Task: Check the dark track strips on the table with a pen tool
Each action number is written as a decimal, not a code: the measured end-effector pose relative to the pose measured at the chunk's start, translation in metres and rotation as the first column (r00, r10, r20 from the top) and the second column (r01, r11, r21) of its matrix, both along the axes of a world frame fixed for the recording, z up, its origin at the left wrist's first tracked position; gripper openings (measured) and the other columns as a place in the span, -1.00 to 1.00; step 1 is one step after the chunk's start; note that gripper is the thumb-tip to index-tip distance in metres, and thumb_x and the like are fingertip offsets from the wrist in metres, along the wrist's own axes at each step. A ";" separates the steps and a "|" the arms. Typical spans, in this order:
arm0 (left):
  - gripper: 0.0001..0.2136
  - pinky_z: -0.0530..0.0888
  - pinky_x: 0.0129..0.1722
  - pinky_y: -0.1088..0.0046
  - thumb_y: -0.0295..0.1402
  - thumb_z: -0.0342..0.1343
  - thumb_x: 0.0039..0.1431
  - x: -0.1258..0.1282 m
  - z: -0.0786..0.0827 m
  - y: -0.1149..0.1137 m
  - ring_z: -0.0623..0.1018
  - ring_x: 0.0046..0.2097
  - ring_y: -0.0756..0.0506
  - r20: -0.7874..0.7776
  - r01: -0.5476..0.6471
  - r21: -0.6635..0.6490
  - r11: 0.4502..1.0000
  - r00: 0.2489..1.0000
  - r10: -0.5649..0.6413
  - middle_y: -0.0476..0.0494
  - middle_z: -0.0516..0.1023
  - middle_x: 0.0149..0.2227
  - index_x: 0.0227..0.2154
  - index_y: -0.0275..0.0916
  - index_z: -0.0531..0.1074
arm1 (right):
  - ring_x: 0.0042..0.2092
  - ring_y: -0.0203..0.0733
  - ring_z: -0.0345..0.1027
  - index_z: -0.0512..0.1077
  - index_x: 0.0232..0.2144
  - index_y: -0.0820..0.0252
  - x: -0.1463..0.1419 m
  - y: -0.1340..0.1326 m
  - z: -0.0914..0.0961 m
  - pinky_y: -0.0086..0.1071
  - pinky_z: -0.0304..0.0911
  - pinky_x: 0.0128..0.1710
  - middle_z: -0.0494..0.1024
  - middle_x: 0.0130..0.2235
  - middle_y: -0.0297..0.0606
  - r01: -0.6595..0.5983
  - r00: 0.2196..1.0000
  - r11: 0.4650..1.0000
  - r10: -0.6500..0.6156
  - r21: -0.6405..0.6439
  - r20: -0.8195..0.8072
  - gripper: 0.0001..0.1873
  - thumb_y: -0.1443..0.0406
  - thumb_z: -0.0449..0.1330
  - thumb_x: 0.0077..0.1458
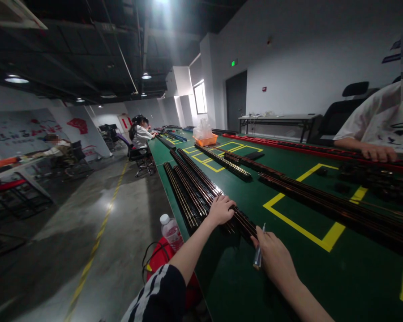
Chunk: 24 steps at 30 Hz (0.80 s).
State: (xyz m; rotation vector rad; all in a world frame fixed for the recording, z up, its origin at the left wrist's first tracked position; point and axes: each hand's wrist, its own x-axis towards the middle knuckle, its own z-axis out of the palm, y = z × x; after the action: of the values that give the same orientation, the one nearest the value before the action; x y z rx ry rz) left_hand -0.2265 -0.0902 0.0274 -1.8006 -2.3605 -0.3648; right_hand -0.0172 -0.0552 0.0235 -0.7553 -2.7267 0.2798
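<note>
My left hand (pixel 222 209) lies over a long dark rail with shiny copper-coloured lines (pixel 201 181), its fingers curled across the top. Near that rail's close end, my right hand (pixel 276 254) holds a small screwdriver (pixel 258 258) with a clear handle, its thin tip pointing up. The right fingertips are also at the rail's end; whether they grip it is hidden. Several similar dark rails (pixel 181 194) lie side by side to the left of the held one, along the table's left edge.
The green table (pixel 235 286) carries yellow tape outlines (pixel 298 223). More long rails (pixel 315 201) lie to the right, by a seated person's hand (pixel 378 152). An orange basket (pixel 206 140) holds clear plastic bags. A bottle (pixel 171 230) stands beside the left edge, above something red (pixel 161 255).
</note>
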 end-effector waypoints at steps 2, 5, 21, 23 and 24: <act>-0.73 0.21 0.11 0.26 -0.36 -0.13 0.15 0.001 -0.001 0.000 0.30 0.06 -0.09 0.007 -0.012 0.008 1.000 1.000 0.012 -0.02 0.42 -0.09 -0.16 -0.09 0.41 | -0.15 -0.02 0.45 0.35 -0.01 0.41 0.000 0.002 -0.005 -0.18 0.42 -0.24 0.53 -0.14 0.10 -0.014 1.000 1.000 0.014 0.014 -0.015 -0.59 0.30 -0.13 0.24; -0.72 0.17 0.16 0.28 -0.37 -0.13 0.15 0.004 -0.003 0.000 0.28 0.10 -0.08 0.021 -0.016 0.013 1.000 1.000 0.016 -0.03 0.42 -0.05 -0.14 -0.11 0.41 | -0.16 -0.01 0.46 0.36 -0.02 0.40 0.000 0.004 -0.011 -0.15 0.42 -0.24 0.53 -0.14 0.11 0.001 1.000 0.999 0.000 0.042 -0.020 -0.58 0.29 -0.14 0.24; -0.67 0.05 0.23 0.10 -0.14 -0.17 0.24 0.011 0.002 -0.001 0.20 0.22 -0.13 0.169 0.018 0.024 1.000 0.985 -0.022 -0.01 0.38 0.09 -0.06 -0.10 0.37 | -0.05 0.02 0.43 0.32 0.06 0.29 0.026 0.021 -0.026 -0.12 0.39 -0.12 0.47 0.00 0.05 -0.017 0.991 0.978 -0.012 -0.207 -0.135 -0.53 0.19 -0.01 0.15; -0.67 0.10 0.22 0.15 -0.19 -0.17 0.24 0.021 0.007 -0.004 0.20 0.22 -0.12 0.189 0.033 0.044 0.999 0.981 -0.040 -0.03 0.40 0.07 -0.04 -0.14 0.35 | -0.02 0.03 0.40 0.32 0.05 0.25 0.041 0.032 -0.034 -0.14 0.38 -0.10 0.44 0.04 0.01 -0.049 0.981 0.959 -0.006 -0.280 -0.194 -0.51 0.13 0.00 0.13; -0.68 0.08 0.23 0.19 -0.23 -0.16 0.24 0.029 0.011 -0.006 0.18 0.23 -0.10 0.191 0.043 0.060 0.997 0.980 -0.054 -0.04 0.40 0.07 -0.03 -0.17 0.34 | -0.01 0.02 0.40 0.34 0.03 0.24 0.050 0.039 -0.038 -0.14 0.36 -0.07 0.45 0.03 0.00 -0.054 0.974 0.948 -0.018 -0.314 -0.224 -0.50 0.11 -0.01 0.13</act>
State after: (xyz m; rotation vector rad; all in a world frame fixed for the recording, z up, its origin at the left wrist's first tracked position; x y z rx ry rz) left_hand -0.1972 -0.0963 0.0380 -1.8779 -2.4057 -0.6324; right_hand 0.0327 -0.0158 -0.0147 -0.7282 -2.5028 0.7762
